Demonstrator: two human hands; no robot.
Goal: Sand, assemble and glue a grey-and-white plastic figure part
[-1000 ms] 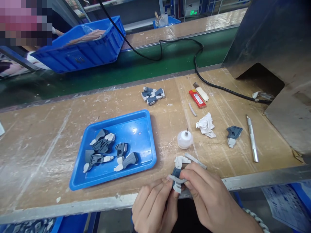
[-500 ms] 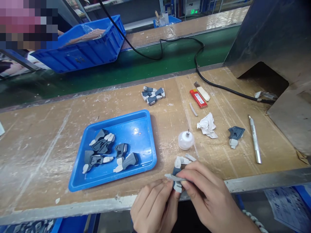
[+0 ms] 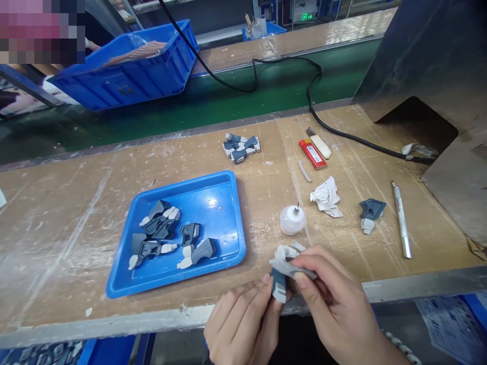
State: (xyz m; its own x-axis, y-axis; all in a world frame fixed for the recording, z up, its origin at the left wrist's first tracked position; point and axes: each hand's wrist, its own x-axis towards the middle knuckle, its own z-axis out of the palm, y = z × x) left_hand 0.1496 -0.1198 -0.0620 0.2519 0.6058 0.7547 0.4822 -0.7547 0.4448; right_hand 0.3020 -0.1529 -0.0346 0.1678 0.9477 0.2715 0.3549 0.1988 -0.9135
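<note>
Near the bench's front edge my left hand [image 3: 241, 322] pinches a small grey-blue and white plastic part [image 3: 278, 284] by its lower end. My right hand [image 3: 335, 309] is closed on a thin grey flat tool [image 3: 291, 268], whose tip lies across the top of that part. Left of my hands sits a blue tray [image 3: 224, 203] with several similar grey and white parts [image 3: 167, 235] lying in it. A small white round bottle [image 3: 292, 220] stands just beyond my hands.
On the wooden bench lie a pile of parts [image 3: 240, 146], a red lighter [image 3: 312, 153], crumpled white paper [image 3: 325, 196], a single part [image 3: 370, 213] and a metal pen-like tool [image 3: 402, 220]. A black cable [image 3: 342, 133] runs to a grey machine housing [image 3: 437, 66]. A blue crate [image 3: 125, 71] stands beyond the green conveyor.
My right hand has swung the grey tool so its tip sits higher and further right across the part. The left hand keeps its pinch on the part.
</note>
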